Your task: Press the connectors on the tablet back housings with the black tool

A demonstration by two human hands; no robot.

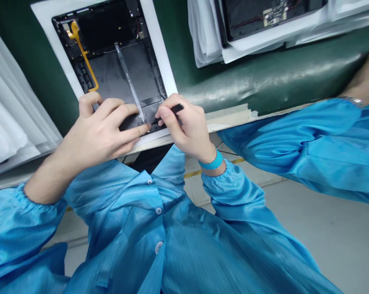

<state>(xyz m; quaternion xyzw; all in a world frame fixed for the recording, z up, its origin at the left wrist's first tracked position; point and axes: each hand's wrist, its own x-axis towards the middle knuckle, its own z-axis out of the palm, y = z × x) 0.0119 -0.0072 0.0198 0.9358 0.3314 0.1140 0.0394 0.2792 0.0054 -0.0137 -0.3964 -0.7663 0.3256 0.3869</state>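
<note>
An opened tablet housing [111,73] lies on a white sheet [166,61], its black inside facing up. An orange flex cable [85,59] runs down its left side, and a long grey ribbon cable [127,77] crosses its middle. My left hand [106,126] rests over the near left part of the housing with fingers spread, a fingertip by the ribbon's lower end. Between thumb and fingers, my right hand [184,126] grips a slim black stick-like tool [176,108]. The tool points toward that same cable end; its tip is hard to make out.
The green table mat [181,77] has white sheets [11,98] stacked at left. A second opened device [264,18] lies on white wrapping [207,38] at the upper right. Another person's blue-sleeved arm [310,139] reaches the table edge at right.
</note>
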